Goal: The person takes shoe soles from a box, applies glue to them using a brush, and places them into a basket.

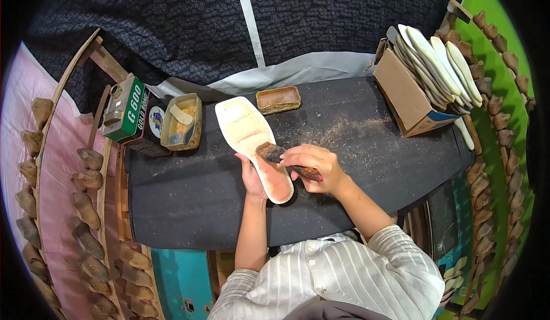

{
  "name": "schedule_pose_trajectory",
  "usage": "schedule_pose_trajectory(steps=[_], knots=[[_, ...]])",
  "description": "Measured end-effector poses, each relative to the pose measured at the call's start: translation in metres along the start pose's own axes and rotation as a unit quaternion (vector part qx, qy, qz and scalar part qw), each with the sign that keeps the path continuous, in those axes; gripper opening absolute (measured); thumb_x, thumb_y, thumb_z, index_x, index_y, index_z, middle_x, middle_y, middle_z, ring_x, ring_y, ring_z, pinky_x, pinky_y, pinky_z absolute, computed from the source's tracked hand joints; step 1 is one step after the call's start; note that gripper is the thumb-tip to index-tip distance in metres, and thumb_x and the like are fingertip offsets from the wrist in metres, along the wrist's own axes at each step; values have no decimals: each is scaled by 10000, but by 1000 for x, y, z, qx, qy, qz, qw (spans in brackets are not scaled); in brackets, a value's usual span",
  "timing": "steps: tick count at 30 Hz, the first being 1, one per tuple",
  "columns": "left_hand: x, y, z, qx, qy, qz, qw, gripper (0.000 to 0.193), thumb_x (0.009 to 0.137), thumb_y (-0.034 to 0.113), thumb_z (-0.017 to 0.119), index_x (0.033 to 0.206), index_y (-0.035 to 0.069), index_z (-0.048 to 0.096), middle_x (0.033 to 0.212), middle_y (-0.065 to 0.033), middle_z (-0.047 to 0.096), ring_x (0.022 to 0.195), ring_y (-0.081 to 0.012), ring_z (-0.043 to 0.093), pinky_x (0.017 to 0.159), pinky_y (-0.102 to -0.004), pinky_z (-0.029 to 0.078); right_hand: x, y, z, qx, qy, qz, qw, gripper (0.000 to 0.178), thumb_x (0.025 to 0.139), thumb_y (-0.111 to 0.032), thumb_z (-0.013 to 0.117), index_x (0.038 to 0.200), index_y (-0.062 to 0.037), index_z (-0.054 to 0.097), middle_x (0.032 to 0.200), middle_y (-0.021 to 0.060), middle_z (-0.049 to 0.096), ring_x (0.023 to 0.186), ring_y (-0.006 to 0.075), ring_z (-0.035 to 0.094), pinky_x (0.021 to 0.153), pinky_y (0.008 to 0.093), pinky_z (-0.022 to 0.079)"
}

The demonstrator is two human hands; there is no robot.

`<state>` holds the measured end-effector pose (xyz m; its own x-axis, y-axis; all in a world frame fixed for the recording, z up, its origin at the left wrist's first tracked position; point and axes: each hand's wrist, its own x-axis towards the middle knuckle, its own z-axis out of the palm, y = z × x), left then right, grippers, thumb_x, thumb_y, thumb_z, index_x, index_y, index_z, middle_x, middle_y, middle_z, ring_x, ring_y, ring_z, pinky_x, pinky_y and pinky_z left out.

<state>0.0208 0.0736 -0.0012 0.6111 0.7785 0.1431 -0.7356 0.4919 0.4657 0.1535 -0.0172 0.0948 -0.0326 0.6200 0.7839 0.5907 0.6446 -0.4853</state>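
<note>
A cream insole [245,126], with handwriting on its wide end, is tilted above the dark table. A pinkish-brown coat covers its narrow heel end. My left hand [253,178] holds it by the left edge, with the thumb at the rim and the other fingers hidden underneath. In my right hand [312,165] is a dark, crusted brush [272,152], gripped by its handle. The brush's head rests on the middle of the insole, near the edge of the coat.
Beyond the insole lies a shallow tray [279,100]. At left stand a green glue tin [127,111] and a plastic tub [191,138] with yellowish contents. A cardboard box [403,95] of insoles stands right. Racks of wooden shoe lasts [87,209] flank the table [189,205]; shavings lie scattered.
</note>
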Motion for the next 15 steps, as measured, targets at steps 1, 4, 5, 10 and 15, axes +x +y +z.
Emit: schedule_pose_trajectory(steps=[1,4,5,10,15], knots=[[0,0,0,0,0,0,1000,653,903,574,232,1314,79,343,1282,-69,442,1159,-215,435,967,-352,352,-2,0,2,1,7,4,1000,238,591,21,667,825,-10,633,830,120,641,763,264,637,685,329,515],[0,1,3,33,52,24,998,663,898,584,231,1309,78,348,1256,-75,461,1113,-234,476,933,-380,389,-9,-1,3,17,11,19,1000,226,590,26,660,811,-6,627,818,120,641,755,262,639,678,327,515],[0,4,0,30,-5,13,999,667,895,590,231,1305,77,352,1239,-80,472,1076,-246,501,904,-397,411,-11,-2,3,18,11,19,1000,226,590,26,660,811,-6,627,818,120,641,755,262,639,678,327,515],[2,4,-1,43,64,24,997,673,880,615,244,1285,93,371,1136,-111,539,902,-324,588,784,-429,488,-15,-1,2,26,-11,40,999,211,591,28,658,796,-4,619,810,124,642,754,265,644,672,323,517],[1,-2,7,44,36,32,998,653,901,578,228,1296,75,362,1225,-78,480,1090,-232,487,925,-376,392,-5,5,0,-1,12,3,1000,246,603,-27,682,840,-23,617,852,107,631,780,264,632,695,325,507]])
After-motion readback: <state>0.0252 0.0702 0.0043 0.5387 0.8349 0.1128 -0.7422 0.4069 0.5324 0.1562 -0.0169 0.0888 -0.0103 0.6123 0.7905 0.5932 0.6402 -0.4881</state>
